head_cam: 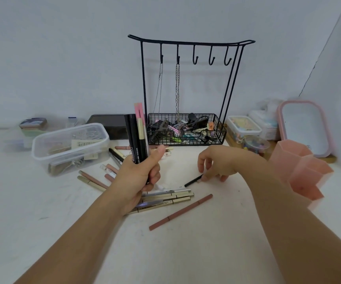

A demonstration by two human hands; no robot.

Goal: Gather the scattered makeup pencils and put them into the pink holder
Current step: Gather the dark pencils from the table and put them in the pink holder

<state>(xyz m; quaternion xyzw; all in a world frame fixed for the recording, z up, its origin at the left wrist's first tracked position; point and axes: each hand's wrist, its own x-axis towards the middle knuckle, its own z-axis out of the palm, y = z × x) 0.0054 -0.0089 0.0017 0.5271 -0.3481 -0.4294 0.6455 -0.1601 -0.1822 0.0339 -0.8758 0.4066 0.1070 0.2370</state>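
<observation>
Head view. Left hand [139, 177] fisted around bundle of pencils [138, 136], thumb up against the front; bundle upright, long axis near vertical, tips toward the wall, black tubes on the left, pink and cream ones on the right. Right hand [214, 165] palm down, fingers loosely curled, fingertips [204, 178] pinching one end of black pencil [193, 180] lying on white table [186, 253]; long axis diagonal, free end pointing down-left, gripped end up-right. Below left hand, cluster of gold pencils [171, 196] lying roughly left-right, partly hidden by the wrist. Just beside, lone pink-brown pencil [181, 212] diagonal, lower-left to upper-right. More pencils [96, 180] scattered left of left hand, near clear plastic tub [69, 146]. Pink holder [300, 173] at right edge of table, well apart from the black pencil, behind right forearm. Black wire rack [186, 128] with hooks and basket at back centre.
</observation>
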